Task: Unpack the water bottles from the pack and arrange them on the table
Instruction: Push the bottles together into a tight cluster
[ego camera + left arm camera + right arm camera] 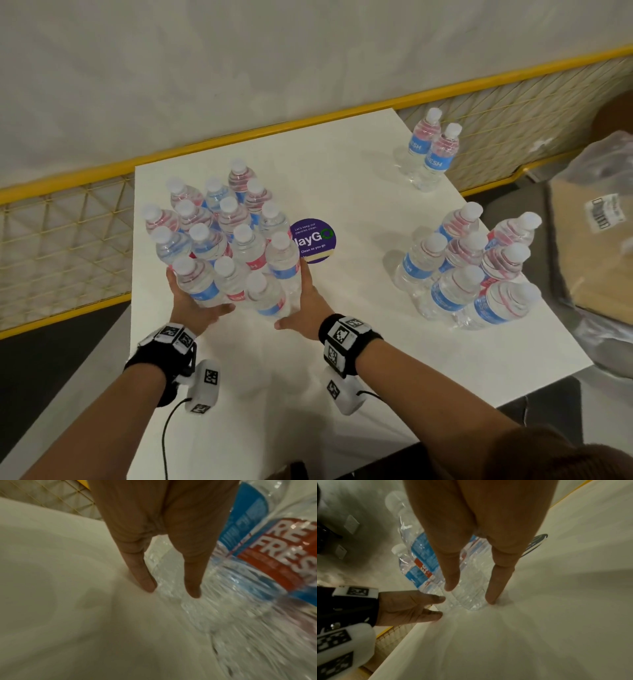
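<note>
Looking down from the head view, we see a large cluster of water bottles [226, 236] standing upright on the left part of the white table [359, 192], with white caps and blue or red labels. Our left hand [191, 305] lies flat against the near-left side of that cluster and our right hand [305, 308] against its near-right side, fingers straight and spread rather than curled, so the two hands are apart and press the group between them. In the left wrist view the fingers [142, 574] reach down to the tabletop beside a bottle's ribbed base; the picture is blurred there. In the right wrist view the fingers [452, 580] lie straight against a blue-labelled bottle [426, 561]. A second group of bottles [469, 267] stands near the table's right edge, and two bottles [431, 150] stand together at the far right corner. A round purple sticker [317, 241] sits on the table just beside the cluster. A yellow mesh railing [61, 236] runs behind the table.
</note>
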Demonstrator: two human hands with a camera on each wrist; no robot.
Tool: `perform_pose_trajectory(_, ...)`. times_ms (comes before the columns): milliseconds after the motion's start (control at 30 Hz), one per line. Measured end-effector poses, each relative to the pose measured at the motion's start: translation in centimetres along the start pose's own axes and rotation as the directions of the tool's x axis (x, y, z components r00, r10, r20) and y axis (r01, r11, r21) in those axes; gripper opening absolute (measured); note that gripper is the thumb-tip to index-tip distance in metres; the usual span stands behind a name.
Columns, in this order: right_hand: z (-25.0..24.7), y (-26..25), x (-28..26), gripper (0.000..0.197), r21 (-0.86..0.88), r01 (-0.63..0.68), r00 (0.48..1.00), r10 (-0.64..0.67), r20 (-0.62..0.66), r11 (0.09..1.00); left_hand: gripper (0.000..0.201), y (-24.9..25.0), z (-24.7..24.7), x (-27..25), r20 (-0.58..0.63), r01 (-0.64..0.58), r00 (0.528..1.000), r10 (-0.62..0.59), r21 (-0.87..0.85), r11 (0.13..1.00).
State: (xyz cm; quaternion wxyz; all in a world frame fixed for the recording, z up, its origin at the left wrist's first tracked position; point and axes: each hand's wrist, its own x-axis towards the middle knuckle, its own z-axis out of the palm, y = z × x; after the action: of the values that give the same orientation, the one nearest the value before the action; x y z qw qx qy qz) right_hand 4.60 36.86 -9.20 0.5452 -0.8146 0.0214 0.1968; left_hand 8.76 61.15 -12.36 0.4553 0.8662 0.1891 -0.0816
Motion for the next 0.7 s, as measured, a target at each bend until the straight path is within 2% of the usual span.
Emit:
perform_pose_trajectory(67, -1.4, 0.5, -1.2, 0.124, -0.032, -0.025, 0.999, 0.026, 0.035, 0.999, 0.117, 1.1, 1.3, -2.5, -0.137, 0.04, 0.989, -0.051, -0.082, 0.996)
perform_pose_trajectory(100, -2.4, 1.1, -1.9, 0.116, -0.038, -0.083, 0.995, 0.085, 0.056, 0.996, 0.11, 2.0, 2.1, -4.1, -0.207, 0.084, 0.972, -0.112, -0.139, 0.987)
perform_pose_trajectory(133, -3.6, 1.9, -2.9, 0.106, -0.039, -0.145, 0.987, 0.147, 0.066, 0.989, 0.099, 2.5, 3.0, -5.6, -0.255, 0.167, 0.939, -0.23, -0.246, 0.955)
perform_pose_trajectory(200, -6.1, 4.2, -4.8, 0.077, -0.017, -0.246, 0.968, 0.247, 0.042, 0.969, 0.069, 3.0, 5.0, -7.9, -0.297, 0.255, 0.878, -0.376, -0.374, 0.892)
perform_pose_trajectory(267, -8.8, 6.5, -6.8, 0.047, 0.042, -0.316, 0.949, 0.316, 0.001, 0.948, 0.053, 3.1, 7.3, -9.2, -0.262, 0.297, 0.878, -0.401, -0.36, 0.884)
perform_pose_trajectory(333, -11.2, 8.6, -8.7, 0.033, 0.103, -0.371, 0.927, 0.375, -0.022, 0.923, 0.048, 3.1, 9.7, -10.0, -0.209, 0.287, 0.895, -0.395, -0.409, 0.866)
perform_pose_trajectory(433, -14.3, 11.1, -11.5, 0.028, 0.161, -0.424, 0.897, 0.438, -0.063, 0.891, 0.036, 3.8, 13.1, -10.8, -0.151, 0.338, 0.893, -0.425, -0.4, 0.852)
perform_pose_trajectory(567, -17.3, 14.0, -14.3, 0.017, 0.423, -0.462, 0.809, 0.566, -0.161, 0.78, 0.036, 7.1, 17.3, -11.8, 0.024, 0.37, 0.915, -0.402, -0.446, 0.815)
perform_pose_trajectory(633, -18.8, 14.9, -15.2, 0.016, 0.528, -0.459, 0.752, 0.629, -0.198, 0.715, 0.032, 9.7, 19.4, -12.2, 0.103, 0.35, 0.934, -0.342, -0.465, 0.814)
perform_pose_trajectory(700, -20.2, 15.1, -15.8, 0.027, 0.58, -0.441, 0.703, 0.665, -0.251, 0.685, 0.031, 12.7, 21.3, -12.5, 0.192, 0.268, 0.96, -0.205, -0.413, 0.87)
